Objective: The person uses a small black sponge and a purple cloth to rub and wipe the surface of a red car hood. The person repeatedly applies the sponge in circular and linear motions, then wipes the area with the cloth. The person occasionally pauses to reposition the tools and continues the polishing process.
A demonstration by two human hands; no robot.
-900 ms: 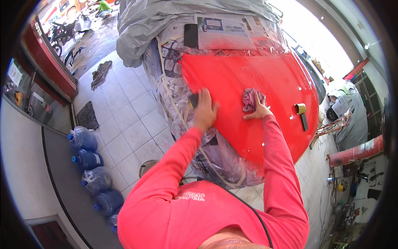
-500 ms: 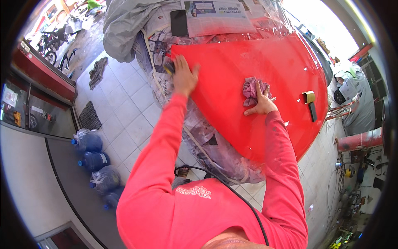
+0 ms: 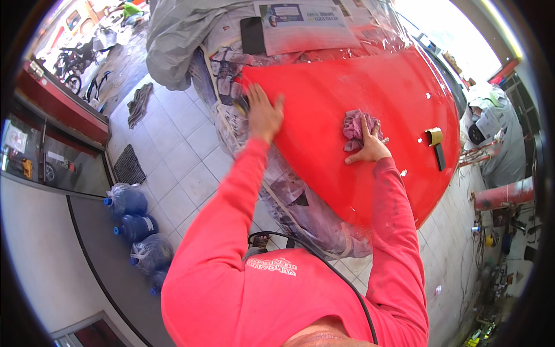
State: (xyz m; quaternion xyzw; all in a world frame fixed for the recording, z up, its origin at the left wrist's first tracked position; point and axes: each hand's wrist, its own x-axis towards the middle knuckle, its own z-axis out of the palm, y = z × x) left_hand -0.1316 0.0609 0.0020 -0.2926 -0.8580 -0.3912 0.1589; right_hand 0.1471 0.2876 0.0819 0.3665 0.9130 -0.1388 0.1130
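A glossy red car hood spreads before me. At its left edge, near the far left corner, lies my left hand, with its fingers together over a small dark pad with a yellowish edge. Most of that pad is hidden by the hand, so its exact kind is unclear. Nearer the middle of the hood, my right hand presses on a crumpled pinkish-purple cloth, fingers over it and thumb out to the side. Whitish smears and small wet spots show on the red surface.
A curled yellowish sheet and a black strip lie on the hood's right. Newspaper and plastic mask the car beyond; a black phone rests there. Blue water jugs stand at left. A black cable crosses my front.
My left hand has slid slightly toward me along the hood's left edge, with the pad under it. The right hand stays on the cloth in about the same spot. The whole view has shifted slightly.
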